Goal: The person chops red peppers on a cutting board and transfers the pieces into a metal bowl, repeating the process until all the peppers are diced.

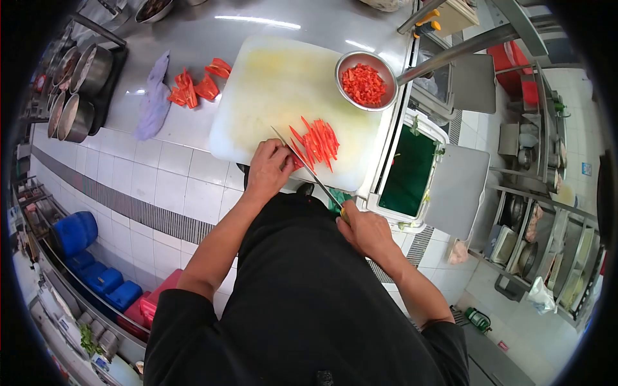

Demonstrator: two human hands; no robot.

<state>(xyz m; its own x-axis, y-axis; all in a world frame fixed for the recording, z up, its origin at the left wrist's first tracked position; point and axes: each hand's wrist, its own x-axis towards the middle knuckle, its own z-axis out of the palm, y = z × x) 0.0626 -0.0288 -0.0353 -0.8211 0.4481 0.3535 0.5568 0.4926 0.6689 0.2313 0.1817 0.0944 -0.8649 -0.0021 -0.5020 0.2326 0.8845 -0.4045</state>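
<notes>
My right hand [367,228] is wrapped round the handle of a long knife [315,175], whose blade points up and left over the front of a white cutting board [257,83]. Beside the blade, my left hand [270,166] presses a piece of red pepper [296,162] on the board with bent fingers. Thin red pepper strips [318,141] lie in a pile just right of the blade. A metal bowl [342,62] of diced red pepper [364,85] rests at the board's upper right corner.
Red pepper pieces [187,89] and a purple cloth [153,96] lie on the steel counter [193,38] left of the board. Metal pots [78,119] stand at the far left. An open green-lined bin [405,170] is at the right, near a metal pole [450,58].
</notes>
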